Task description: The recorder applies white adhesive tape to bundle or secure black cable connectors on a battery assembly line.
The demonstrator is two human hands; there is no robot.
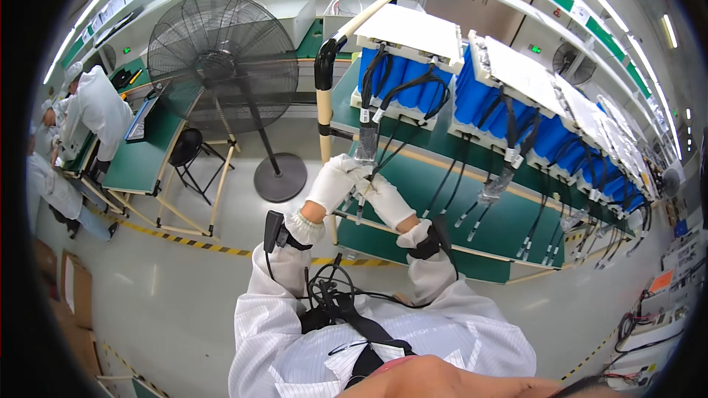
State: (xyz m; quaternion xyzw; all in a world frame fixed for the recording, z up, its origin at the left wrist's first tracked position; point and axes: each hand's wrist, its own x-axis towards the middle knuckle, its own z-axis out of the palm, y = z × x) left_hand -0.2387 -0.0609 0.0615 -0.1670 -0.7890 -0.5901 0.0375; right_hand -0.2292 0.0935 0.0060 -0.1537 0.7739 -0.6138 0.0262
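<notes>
Both of my hands wear white gloves and meet in front of the nearest battery pack (402, 77), a row of blue cells under a white top plate. Black cables (380, 77) hang from it, and a bundle of their ends sits in a clear plastic wrap (366, 144). My left hand (335, 183) is closed at the lower end of this wrap. Close beside it, my right hand (387, 200) has its fingers pinched at the same spot. The fingertips overlap, so exactly what each one grips is partly hidden.
More battery packs (501, 114) line the green-shelved rack (435, 184) to the right, cables dangling, one with another wrapped bundle (495, 186). A beige pipe post (324, 114) stands left of my hands. Further left are a large fan (221, 66), a stool (190, 149) and people at benches.
</notes>
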